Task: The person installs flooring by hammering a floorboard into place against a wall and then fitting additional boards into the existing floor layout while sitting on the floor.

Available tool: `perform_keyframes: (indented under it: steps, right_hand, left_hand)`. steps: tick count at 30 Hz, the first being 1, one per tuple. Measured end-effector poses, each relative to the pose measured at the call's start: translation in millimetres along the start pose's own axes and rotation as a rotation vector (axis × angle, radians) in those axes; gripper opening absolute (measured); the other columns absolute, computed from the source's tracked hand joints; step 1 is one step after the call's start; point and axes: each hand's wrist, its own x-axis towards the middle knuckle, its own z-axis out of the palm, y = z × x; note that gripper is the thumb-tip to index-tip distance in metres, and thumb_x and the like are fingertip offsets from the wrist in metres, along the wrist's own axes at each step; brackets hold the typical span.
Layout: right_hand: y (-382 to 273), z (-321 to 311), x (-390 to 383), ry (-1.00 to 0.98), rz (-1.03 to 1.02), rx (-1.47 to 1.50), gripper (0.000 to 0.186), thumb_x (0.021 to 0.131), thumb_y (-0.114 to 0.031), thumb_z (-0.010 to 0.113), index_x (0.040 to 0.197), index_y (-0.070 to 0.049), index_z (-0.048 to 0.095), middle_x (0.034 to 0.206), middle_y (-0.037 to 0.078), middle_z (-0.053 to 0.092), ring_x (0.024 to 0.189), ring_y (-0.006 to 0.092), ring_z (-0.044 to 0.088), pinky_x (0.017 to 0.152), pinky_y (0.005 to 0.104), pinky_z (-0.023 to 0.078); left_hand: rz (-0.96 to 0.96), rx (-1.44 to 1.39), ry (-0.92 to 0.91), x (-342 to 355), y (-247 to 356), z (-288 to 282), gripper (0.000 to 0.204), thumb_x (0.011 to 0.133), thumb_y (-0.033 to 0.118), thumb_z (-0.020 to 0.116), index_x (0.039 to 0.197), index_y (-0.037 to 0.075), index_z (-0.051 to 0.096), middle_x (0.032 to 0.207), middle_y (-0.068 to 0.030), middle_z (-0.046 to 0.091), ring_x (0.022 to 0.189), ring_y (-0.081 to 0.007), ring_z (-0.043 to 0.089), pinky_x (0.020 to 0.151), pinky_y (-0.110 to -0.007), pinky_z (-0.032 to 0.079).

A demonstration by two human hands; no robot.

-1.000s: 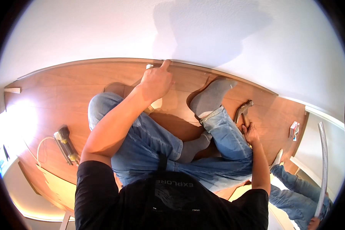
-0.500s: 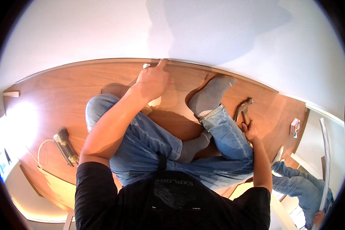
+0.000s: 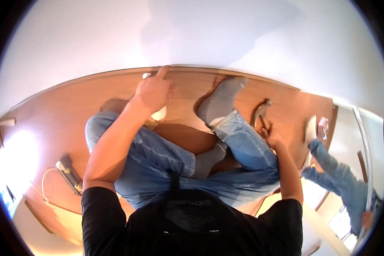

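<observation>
My left hand (image 3: 153, 91) reaches to the wooden strip (image 3: 200, 68) along the foot of the white wall (image 3: 94, 38), index finger stretched onto it, other fingers loosely bent. A small white item (image 3: 146, 75) lies beside it; a cream object (image 3: 158, 114) is partly hidden below my wrist. My right hand (image 3: 271, 134) is closed round the handle of a claw hammer (image 3: 260, 111), low over the wooden floor (image 3: 187, 94) beside my right shin. My grey-socked foot (image 3: 219, 96) rests near the strip, between my hands.
A nail gun (image 3: 68, 173) with a hose lies at the left, a short wood offcut (image 3: 6, 122) farther back. At the right a co-worker's jeaned legs (image 3: 337, 170) and bare foot stand near a small box (image 3: 323, 128); the co-worker's hand (image 3: 366, 219) grips a long pale pipe (image 3: 362, 141).
The co-worker's foot has moved up beside the small box, and the pipe has risen. The view has shifted slightly; my left finger stays on the strip, my right hand on the hammer.
</observation>
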Motion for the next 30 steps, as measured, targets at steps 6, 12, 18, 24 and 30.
perform_keyframes:
  steps: [6, 12, 18, 24, 30]
  right_hand:
    - [-2.1, -2.9, -2.6, -0.004, 0.026, 0.004, 0.071, 0.102, -0.051, 0.058, 0.150, -0.001, 0.041, 0.134, 0.033, 0.060, 0.127, 0.0480, 0.056, 0.106, 0.0509, 0.047]
    - [-11.1, -10.5, -3.5, -0.038, 0.031, 0.052, 0.067, 0.102, -0.051, 0.058, 0.144, -0.001, 0.047, 0.132, 0.029, 0.062, 0.126, 0.0452, 0.057, 0.105, 0.0499, 0.048]
    - [2.9, 3.5, 1.7, -0.017, 0.016, 0.031, 0.070, 0.102, -0.046, 0.062, 0.150, 0.000, 0.041, 0.133, 0.034, 0.061, 0.126, 0.0486, 0.058, 0.105, 0.0510, 0.048]
    - [19.4, 20.4, 11.9, -0.019, 0.023, 0.165, 0.074, 0.101, -0.049, 0.062, 0.155, -0.004, 0.037, 0.139, 0.031, 0.058, 0.127, 0.0467, 0.058, 0.107, 0.0502, 0.047]
    - [17.5, 17.1, 9.6, 0.036, -0.015, 0.020, 0.070, 0.101, -0.052, 0.060, 0.144, 0.002, 0.045, 0.129, 0.035, 0.061, 0.123, 0.0528, 0.057, 0.102, 0.0531, 0.048]
  left_hand:
    - [0.067, -0.051, 0.053, 6.2, 3.7, 12.0, 0.023, 0.100, 0.029, 0.065, 0.107, 0.010, 0.074, 0.157, -0.0059, 0.047, 0.109, -0.0373, 0.069, 0.093, -0.052, 0.056]
    - [0.087, -0.026, 0.078, 9.0, 3.0, 13.4, 0.023, 0.097, 0.027, 0.069, 0.101, 0.005, 0.074, 0.156, -0.0043, 0.048, 0.104, -0.0357, 0.071, 0.087, -0.050, 0.059]
    - [0.091, 0.013, 0.051, 7.9, 1.9, 16.6, 0.021, 0.098, 0.028, 0.067, 0.106, 0.011, 0.076, 0.156, -0.0062, 0.046, 0.103, -0.0376, 0.071, 0.091, -0.050, 0.058]
    - [0.164, 0.034, -0.110, -0.4, 5.1, 31.7, 0.031, 0.100, 0.036, 0.063, 0.120, 0.012, 0.070, 0.153, -0.0101, 0.048, 0.114, -0.0375, 0.067, 0.094, -0.050, 0.057]
    - [0.215, -0.027, -0.031, 0.7, -5.0, 35.8, 0.029, 0.098, 0.033, 0.065, 0.114, 0.009, 0.069, 0.136, -0.0127, 0.057, 0.105, -0.0382, 0.069, 0.089, -0.052, 0.058]
